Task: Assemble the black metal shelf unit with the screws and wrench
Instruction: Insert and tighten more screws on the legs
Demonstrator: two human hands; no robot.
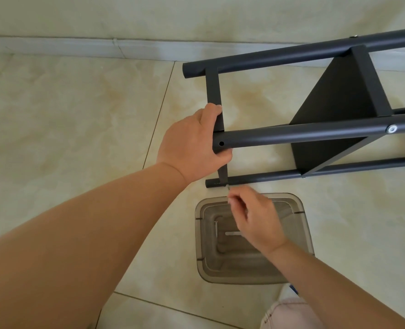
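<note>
- Clearly the shelf [315, 129] lies on its side on the tiled floor [78, 138], just beyond the tub [305, 233].
- Left hand [192, 143] wraps the near end of the middle tube [291, 135], beside its open screw hole [221, 143], thumb up on the flat crossbar [213, 91].
- Right hand [256, 217] hovers over the tub, fingertips pinching a thin metal piece, likely a wrench or screw [228, 189], at the lowest tube [256, 179].
- Steel tubing looks stiff, smooth and fairly light; painted round tube may slip, so holding at the joints seems safest.
- Loose screws [216, 227] sit in the tub.
</note>
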